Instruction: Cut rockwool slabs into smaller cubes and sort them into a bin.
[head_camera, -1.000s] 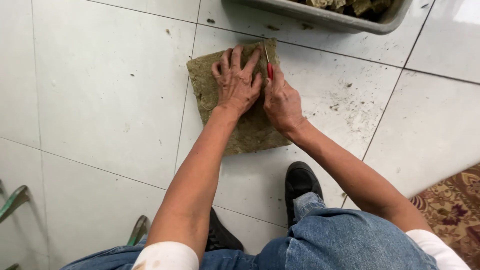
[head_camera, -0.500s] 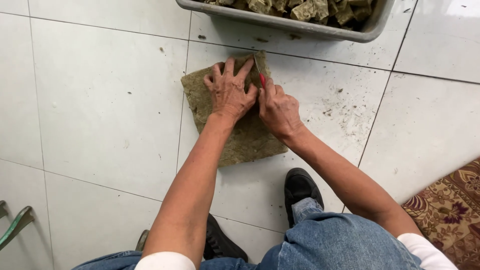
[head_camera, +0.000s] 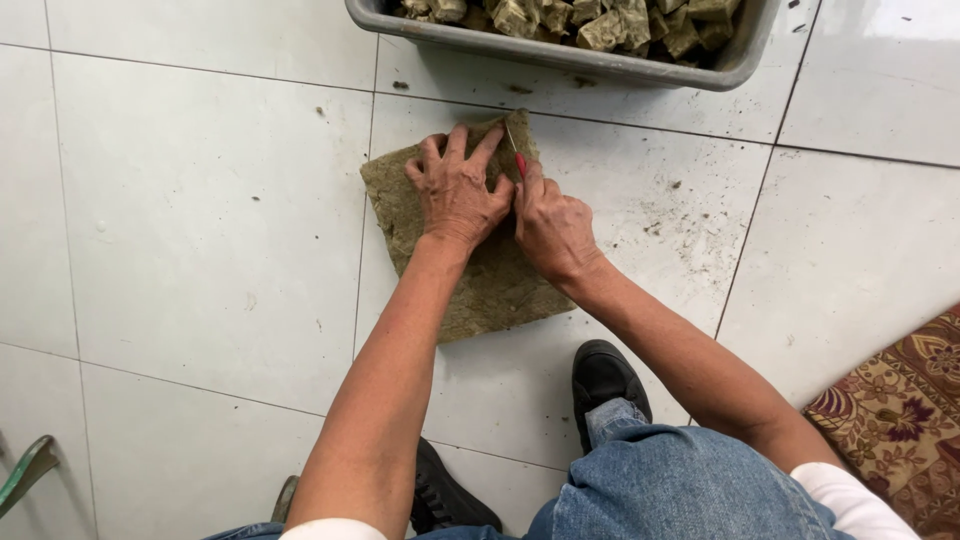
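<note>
Here the left hand (head_camera: 458, 192) presses spread fingers flat on the slab (head_camera: 470, 270) lying on the floor, while the right hand (head_camera: 552, 228), just beside it, grips a knife (head_camera: 517, 155) pointing away toward the tub (head_camera: 560, 55).

1. A floor (head_camera: 200, 230) of large white glossy tiles with dark grout lines fills the frame.
2. A flat olive-brown fibrous slab (head_camera: 480, 290) lies at centre.
3. A grey tub (head_camera: 560, 52) of cut blocks sits at the top edge.
4. Dark crumbs (head_camera: 670, 205) are scattered right of centre.
5. A patterned rug (head_camera: 900, 420) lies at lower right.
</note>
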